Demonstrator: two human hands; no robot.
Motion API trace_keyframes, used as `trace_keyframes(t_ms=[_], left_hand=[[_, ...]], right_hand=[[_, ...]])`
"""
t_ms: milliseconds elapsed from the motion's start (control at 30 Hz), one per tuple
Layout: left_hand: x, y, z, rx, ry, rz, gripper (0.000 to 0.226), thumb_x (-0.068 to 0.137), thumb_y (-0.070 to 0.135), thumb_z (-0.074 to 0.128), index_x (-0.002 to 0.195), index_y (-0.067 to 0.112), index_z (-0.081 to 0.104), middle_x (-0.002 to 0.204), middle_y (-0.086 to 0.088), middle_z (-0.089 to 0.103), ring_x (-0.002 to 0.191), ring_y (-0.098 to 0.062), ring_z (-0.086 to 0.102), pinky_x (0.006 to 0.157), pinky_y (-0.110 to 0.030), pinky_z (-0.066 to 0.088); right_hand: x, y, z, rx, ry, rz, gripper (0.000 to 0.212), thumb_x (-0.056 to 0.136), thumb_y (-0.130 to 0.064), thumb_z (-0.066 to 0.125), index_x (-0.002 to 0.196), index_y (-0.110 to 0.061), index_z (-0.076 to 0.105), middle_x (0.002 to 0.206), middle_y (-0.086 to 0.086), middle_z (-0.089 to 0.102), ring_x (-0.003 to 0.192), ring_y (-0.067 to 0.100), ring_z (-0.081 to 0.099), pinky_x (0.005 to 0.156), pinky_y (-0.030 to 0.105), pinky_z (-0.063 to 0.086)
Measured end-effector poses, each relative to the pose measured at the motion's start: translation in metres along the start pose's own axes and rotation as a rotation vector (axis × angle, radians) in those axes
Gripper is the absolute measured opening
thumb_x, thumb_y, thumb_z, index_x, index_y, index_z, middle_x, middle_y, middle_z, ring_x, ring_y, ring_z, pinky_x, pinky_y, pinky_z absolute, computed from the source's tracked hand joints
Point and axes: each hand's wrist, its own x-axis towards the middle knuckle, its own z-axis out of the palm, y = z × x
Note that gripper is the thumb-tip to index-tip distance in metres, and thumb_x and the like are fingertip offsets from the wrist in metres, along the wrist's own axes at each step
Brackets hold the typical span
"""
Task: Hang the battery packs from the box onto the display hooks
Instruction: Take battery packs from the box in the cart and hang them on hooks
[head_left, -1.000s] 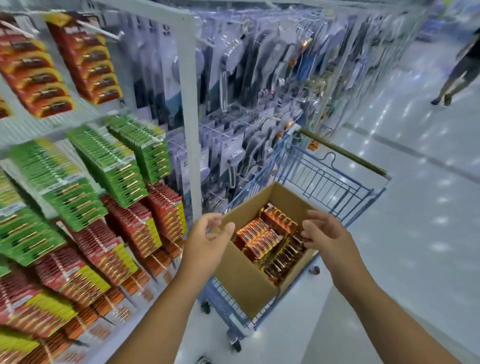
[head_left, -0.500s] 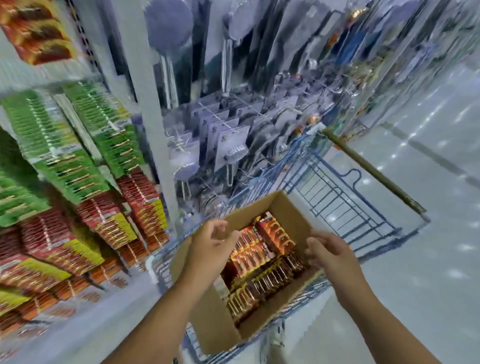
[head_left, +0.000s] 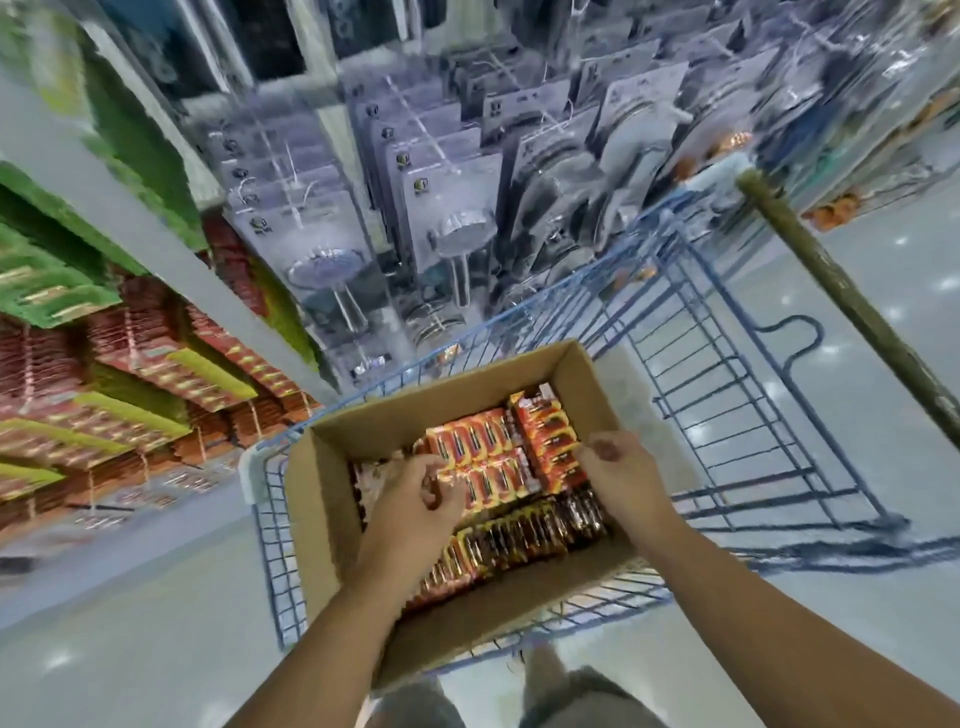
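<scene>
An open cardboard box (head_left: 322, 499) sits in a blue wire cart (head_left: 727, 415). It holds orange battery packs (head_left: 483, 441) lying flat and a row of darker packs (head_left: 530, 535) standing on edge nearer to me. Both my hands are down inside the box. My left hand (head_left: 415, 493) has its fingers curled over the orange packs; blur hides whether it grips one. My right hand (head_left: 618, 473) hovers at the right edge of the orange packs, fingers loosely bent with nothing in them. Red and yellow battery packs (head_left: 156, 353) hang on the display at left.
Green packs (head_left: 41, 280) hang above the red ones. A white upright post (head_left: 156, 223) divides them from packaged shower heads (head_left: 457, 234) straight ahead. The cart handle (head_left: 841, 312) slants at the right. Shiny floor lies left and right of the cart.
My view has tilted down onto the box. Both hands have moved from the box's rim down inside it, onto the packs.
</scene>
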Motion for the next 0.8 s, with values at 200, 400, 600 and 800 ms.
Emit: trace_keyframes(t_ms=[200,400,600,800], left_hand=[[0.045,-0.034,0.063,0.125,-0.101,0.012,0.039,0.099,0.048,0.064,0.134,0.031,0.057,0.136,0.005,0.055,0.124,-0.015,0.057,0.098,-0.031,0.049],[0.098,-0.052,0.124,0.424,-0.136,0.147,0.057,0.101,0.047,0.059,0.152,0.027,0.045,0.158,0.000,0.042,0.146,-0.022,0.039,0.116,-0.038,0.041],[0.122,-0.078,0.167,0.633,-0.160,0.254,0.080,0.098,0.043,0.065,0.163,0.024,0.023,0.169,-0.007,0.021,0.156,-0.029,0.019,0.125,-0.044,0.023],[0.125,-0.098,0.176,0.747,-0.066,0.298,0.093,0.094,0.047,0.069,0.165,0.016,0.018,0.155,-0.009,0.036,0.142,-0.029,0.034,0.119,-0.042,0.028]], right_hand=[[0.050,0.026,0.038,-0.212,0.051,0.003,0.009,0.103,-0.029,0.060,0.102,-0.021,0.057,0.092,-0.004,0.061,0.081,0.013,0.055,0.071,0.024,0.038],[0.092,0.064,0.083,-0.477,0.110,-0.007,0.024,0.104,-0.039,0.057,0.111,-0.016,0.062,0.109,0.003,0.063,0.101,0.019,0.061,0.079,0.027,0.043],[0.117,0.073,0.112,-0.723,0.139,0.009,0.058,0.101,-0.050,0.057,0.142,-0.010,0.049,0.138,0.011,0.056,0.128,0.029,0.055,0.107,0.045,0.049],[0.128,0.083,0.116,-0.799,0.164,-0.059,0.074,0.102,-0.054,0.055,0.156,-0.008,0.036,0.152,0.014,0.047,0.140,0.031,0.045,0.113,0.043,0.040]])
